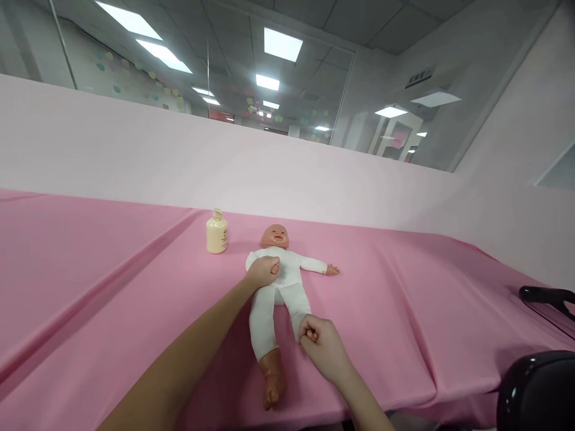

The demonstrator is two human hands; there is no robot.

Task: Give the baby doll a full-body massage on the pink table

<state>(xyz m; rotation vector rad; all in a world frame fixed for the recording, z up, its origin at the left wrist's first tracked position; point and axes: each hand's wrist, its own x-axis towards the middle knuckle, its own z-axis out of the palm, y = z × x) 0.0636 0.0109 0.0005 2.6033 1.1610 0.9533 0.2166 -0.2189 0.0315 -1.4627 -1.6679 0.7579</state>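
A smooth-headed doll (pixel 291 274) lay face-up on creased pink cloth (pixel 368 323).
In the head view, the left hand (pixel 264 271) closed around its arm over the white-fabric chest, the right hand (pixel 324 346) around one foot; a glossy, rounded bottle (pixel 216 235) stood near its head.

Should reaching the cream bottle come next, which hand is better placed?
Likely the left hand: it is at the doll's chest, nearer the bottle, while the right hand is farther off, at the lower leg. The left looks curled, so it would need to open.
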